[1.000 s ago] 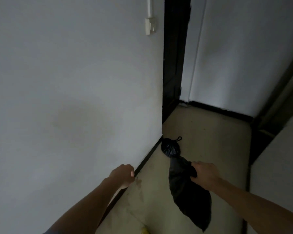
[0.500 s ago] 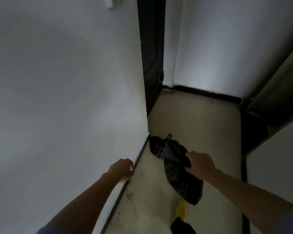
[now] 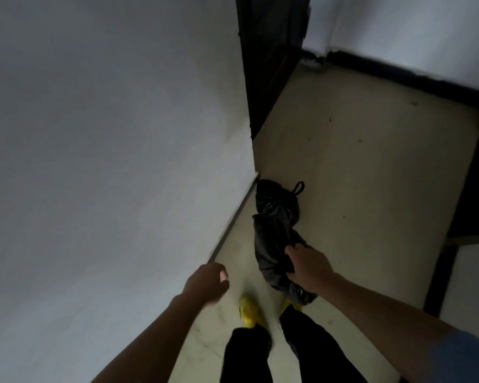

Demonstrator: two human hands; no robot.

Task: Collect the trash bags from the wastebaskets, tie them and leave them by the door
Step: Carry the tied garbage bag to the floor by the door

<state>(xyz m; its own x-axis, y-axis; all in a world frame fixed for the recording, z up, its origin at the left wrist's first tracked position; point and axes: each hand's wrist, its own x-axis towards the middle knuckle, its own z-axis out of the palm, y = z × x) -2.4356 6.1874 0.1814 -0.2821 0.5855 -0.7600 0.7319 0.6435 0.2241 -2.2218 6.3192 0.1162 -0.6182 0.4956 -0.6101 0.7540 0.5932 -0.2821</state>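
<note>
My right hand (image 3: 309, 268) grips a black trash bag (image 3: 271, 247) that hangs low over the floor, just in front of my feet. A second black trash bag (image 3: 274, 201), tied with a knotted loop on top, lies on the floor against the wall's corner, touching or just behind the held bag. My left hand (image 3: 208, 283) is curled into a loose fist near the wall's skirting and holds nothing. A dark door (image 3: 268, 64) stands beyond the corner on the left.
A white wall (image 3: 108, 161) fills the left side. The beige floor (image 3: 357, 161) runs ahead to a white wall with a black skirting (image 3: 398, 76). A dark doorway (image 3: 476, 175) opens on the right. My yellow shoes (image 3: 248, 313) stand below.
The view has tilted down and come closer to the tied bag on the floor. My right hand has lowered the held bag toward the floor beside it. My feet have come into view.
</note>
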